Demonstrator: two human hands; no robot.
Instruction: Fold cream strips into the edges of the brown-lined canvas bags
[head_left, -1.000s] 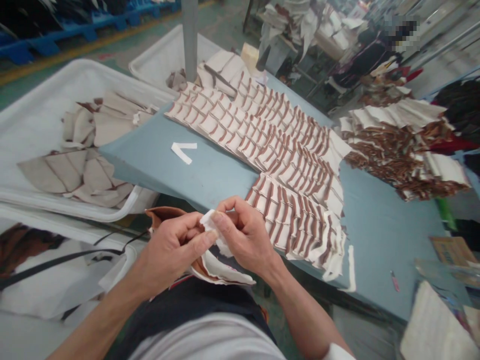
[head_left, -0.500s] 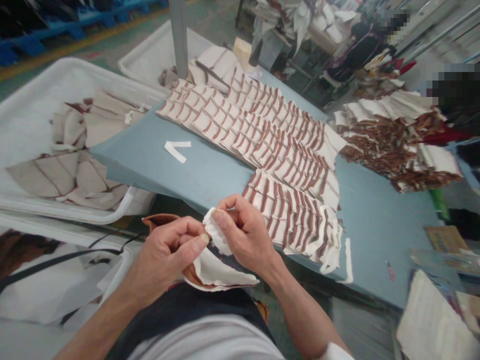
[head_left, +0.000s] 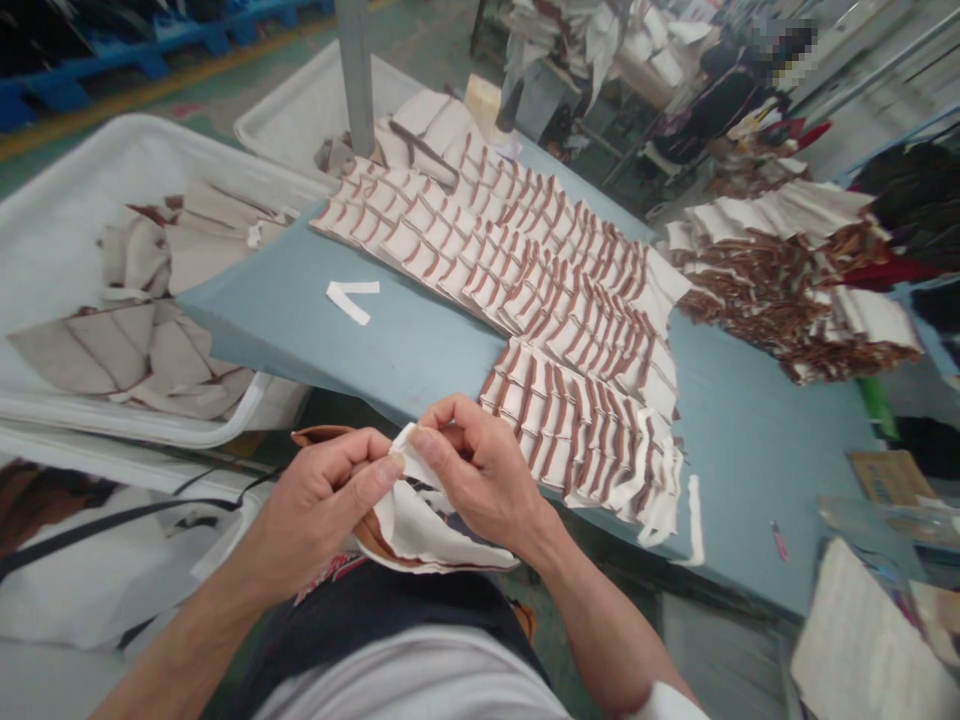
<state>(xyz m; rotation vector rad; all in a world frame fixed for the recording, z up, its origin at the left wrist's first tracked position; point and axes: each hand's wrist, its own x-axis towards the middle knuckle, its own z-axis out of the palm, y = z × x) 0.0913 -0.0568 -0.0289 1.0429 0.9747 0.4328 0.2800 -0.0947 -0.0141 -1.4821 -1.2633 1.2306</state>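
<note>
My left hand (head_left: 326,500) is closed in a pinch on the edge of a brown-and-white fabric piece (head_left: 435,530), which hangs curved below my fingers over my lap. A white strip (head_left: 411,462) is pinched between the thumb and forefinger of my right hand (head_left: 484,470). The strip's end meets my left fingertips at the fabric's edge; whether it is attached there I cannot tell. Beyond my hands, overlapping white pieces with brown edges (head_left: 555,400) lie in rows on the blue table (head_left: 300,320).
Two white strips (head_left: 351,300) form a V on the table. Another strip (head_left: 696,520) lies at the near edge, left of a small pink tool (head_left: 778,540). White bins (head_left: 255,410) stand at left, a post (head_left: 354,80) behind, and brown-and-white stacks (head_left: 787,270) at right.
Both hands have shifted slightly left. The white strip, bunched before, is now stretched flatter toward my left fingertips.
</note>
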